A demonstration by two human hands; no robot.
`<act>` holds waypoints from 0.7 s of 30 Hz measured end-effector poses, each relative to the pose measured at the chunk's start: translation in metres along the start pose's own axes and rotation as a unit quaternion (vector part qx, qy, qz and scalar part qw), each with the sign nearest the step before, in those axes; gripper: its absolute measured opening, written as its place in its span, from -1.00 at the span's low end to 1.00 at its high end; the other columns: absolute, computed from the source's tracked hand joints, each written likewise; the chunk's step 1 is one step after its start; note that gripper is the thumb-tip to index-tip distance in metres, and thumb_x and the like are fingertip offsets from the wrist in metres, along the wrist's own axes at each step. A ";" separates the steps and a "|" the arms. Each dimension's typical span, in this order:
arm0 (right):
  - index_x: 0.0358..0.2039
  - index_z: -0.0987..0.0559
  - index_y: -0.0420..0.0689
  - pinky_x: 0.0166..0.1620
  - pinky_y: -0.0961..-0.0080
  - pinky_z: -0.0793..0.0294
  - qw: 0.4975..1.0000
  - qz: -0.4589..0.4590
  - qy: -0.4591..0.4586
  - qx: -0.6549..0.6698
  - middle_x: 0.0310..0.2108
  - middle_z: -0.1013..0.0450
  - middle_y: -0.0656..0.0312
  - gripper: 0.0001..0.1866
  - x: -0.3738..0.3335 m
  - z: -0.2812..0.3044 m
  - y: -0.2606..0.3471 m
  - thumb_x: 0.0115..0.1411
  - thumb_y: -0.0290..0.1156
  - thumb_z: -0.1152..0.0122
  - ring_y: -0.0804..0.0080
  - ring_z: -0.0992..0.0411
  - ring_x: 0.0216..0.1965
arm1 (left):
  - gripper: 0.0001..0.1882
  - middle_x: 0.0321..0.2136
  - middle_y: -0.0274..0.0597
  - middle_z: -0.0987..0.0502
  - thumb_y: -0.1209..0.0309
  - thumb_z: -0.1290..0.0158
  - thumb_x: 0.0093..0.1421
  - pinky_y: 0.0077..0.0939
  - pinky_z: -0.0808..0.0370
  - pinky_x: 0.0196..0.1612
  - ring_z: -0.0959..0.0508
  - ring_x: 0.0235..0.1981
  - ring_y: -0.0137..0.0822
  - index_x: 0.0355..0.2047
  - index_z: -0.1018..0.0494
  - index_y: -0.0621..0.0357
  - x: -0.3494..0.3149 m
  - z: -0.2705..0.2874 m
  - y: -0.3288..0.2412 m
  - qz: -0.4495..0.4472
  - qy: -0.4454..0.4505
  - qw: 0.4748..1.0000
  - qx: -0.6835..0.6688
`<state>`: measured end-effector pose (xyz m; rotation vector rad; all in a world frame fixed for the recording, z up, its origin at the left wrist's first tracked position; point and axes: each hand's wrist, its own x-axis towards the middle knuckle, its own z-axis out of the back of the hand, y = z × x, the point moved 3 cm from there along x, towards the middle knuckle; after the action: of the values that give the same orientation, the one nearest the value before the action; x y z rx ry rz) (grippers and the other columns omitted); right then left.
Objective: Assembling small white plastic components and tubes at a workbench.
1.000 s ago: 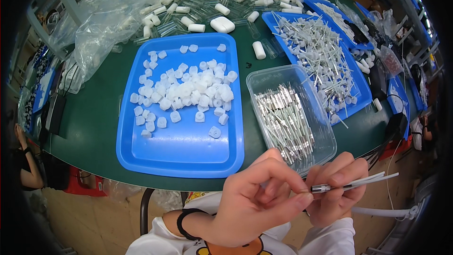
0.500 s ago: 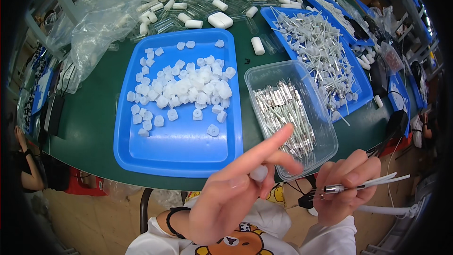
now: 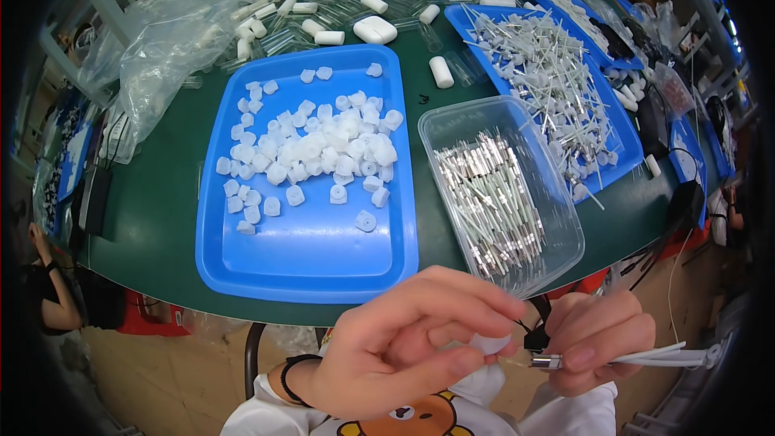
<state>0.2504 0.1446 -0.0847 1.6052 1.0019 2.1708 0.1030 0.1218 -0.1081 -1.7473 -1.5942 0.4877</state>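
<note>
My left hand (image 3: 404, 343) pinches a small translucent white plastic cap (image 3: 488, 345) between thumb and fingers. Facing it, my right hand (image 3: 599, 341) grips a few thin white rods (image 3: 655, 355) with a shiny metal end (image 3: 546, 362) pointing toward the cap. A narrow gap seems to lie between cap and metal end; fine wires there are too blurred to make out. Beyond my hands, a clear plastic box (image 3: 569, 238) holds many similar metal-ended rods (image 3: 488, 202). Left of it, a blue tray (image 3: 299, 262) carries a heap of matching caps (image 3: 323, 145).
At the right, another blue tray (image 3: 626, 153) is piled with capped rods (image 3: 541, 73). Clear glass tubes with white stoppers (image 3: 374, 3) cover the table's far side, near a white rounded case (image 3: 374, 30). A plastic bag (image 3: 161, 56) lies far left. Another person's arm (image 3: 52, 278) shows at the left edge.
My left hand has dropped lower, its raised index finger now curled in beside the cap. My right hand has moved slightly left and down, bringing the metal end nearer the cap.
</note>
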 end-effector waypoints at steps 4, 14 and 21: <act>-0.48 -0.31 -0.21 -0.71 0.68 -0.13 0.999 -0.005 0.033 -0.014 -0.59 -0.27 0.15 -0.76 0.005 0.003 0.006 -0.14 -0.56 -0.20 0.54 -0.18 -0.77 | -0.79 -0.28 0.22 -0.30 0.59 0.06 -0.01 -0.51 -0.45 -0.30 -0.46 -0.37 -0.18 -0.33 -0.33 0.46 0.001 -0.001 0.000 0.008 0.031 0.999 0.019; -0.45 -0.32 -0.24 -0.70 0.67 -0.16 0.997 0.000 0.069 -0.036 -0.56 -0.29 0.13 -0.73 0.005 0.002 0.006 -0.16 -0.58 -0.22 0.52 -0.21 -0.75 | -0.75 -0.33 0.18 -0.34 0.50 0.07 0.05 -0.59 -0.46 -0.37 -0.46 -0.43 -0.28 -0.31 -0.33 0.51 -0.001 0.000 -0.001 0.064 0.019 0.998 0.006; -0.43 -0.33 -0.25 -0.69 0.66 -0.19 0.997 -0.004 0.067 -0.045 -0.54 -0.29 0.13 -0.73 0.004 0.001 0.007 -0.16 -0.57 -0.23 0.52 -0.24 -0.74 | -0.74 -0.37 0.14 -0.35 0.45 0.05 0.05 -0.60 -0.47 -0.42 -0.47 -0.42 -0.26 -0.32 -0.35 0.45 0.000 -0.001 0.002 0.077 -0.001 0.997 -0.008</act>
<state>0.2508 0.1423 -0.0771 1.4288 0.9320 2.3093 0.1048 0.1215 -0.1087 -1.8912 -1.4752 0.5499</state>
